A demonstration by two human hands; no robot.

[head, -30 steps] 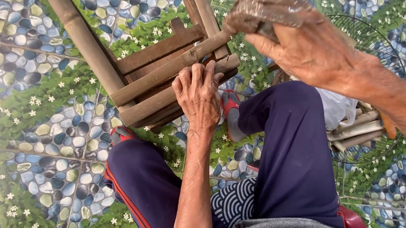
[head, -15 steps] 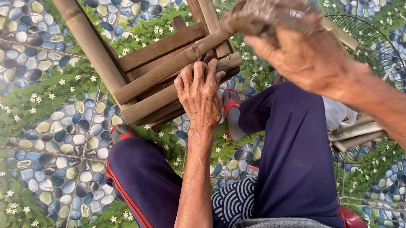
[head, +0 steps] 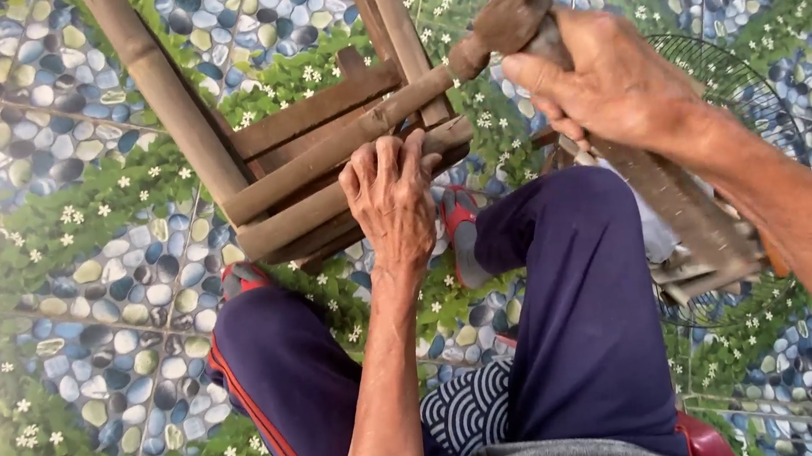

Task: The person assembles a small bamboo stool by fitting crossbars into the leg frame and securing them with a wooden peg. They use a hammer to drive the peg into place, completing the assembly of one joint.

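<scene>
Between the seated person's knees, the left hand (head: 390, 194) has stayed put, fingers curled over a rail of the bamboo frame (head: 318, 157) lying on the patterned floor (head: 51, 295). Beyond it, the right hand (head: 612, 86), fist shut round the hammer (head: 533, 3), has swung lower, its head now meeting the rail's end.

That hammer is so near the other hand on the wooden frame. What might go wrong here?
1. The left hand grips the wooden frame close to the hammer head; a stray blow might catch its fingers.
2. The right hand holds the hammer high near its head, so the swing may be less steady.
3. The frame lies tilted on the tiled floor, steadied by one hand only, and might shift when struck.
</scene>
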